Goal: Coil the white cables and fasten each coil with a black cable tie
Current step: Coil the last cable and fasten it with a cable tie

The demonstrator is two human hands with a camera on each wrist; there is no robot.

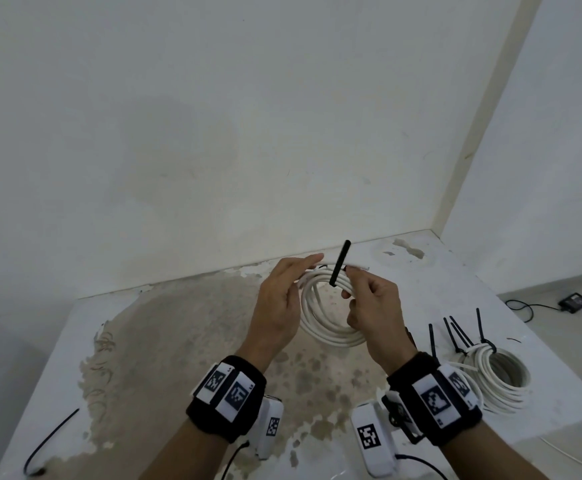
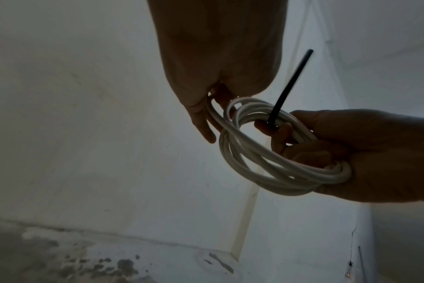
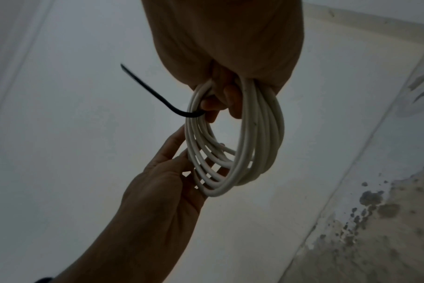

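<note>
- We see the white cable coil [image 1: 331, 306] held up in the middle of the head view, above the worn table top [image 1: 178, 341]; its open ring faces us.
- Our right hand [image 1: 374, 315] is clenched round the coil's right side, and its finger and thumb pinch the black cable tie [image 1: 338, 263] against the top strands.
- The tie's long axis runs nearly upright, crossing the strands, with its free end pointing toward the upper middle of the frame.
- Our left hand [image 1: 280, 306] is released, fingers straight, resting on the coil's left side; its fingertips [image 1: 312, 259] lie just left of the tie.
- We judge the left hand is the nearer one to take the free end and wrap it round.
- Tied coils [image 1: 500, 372] lie at lower right.
</note>
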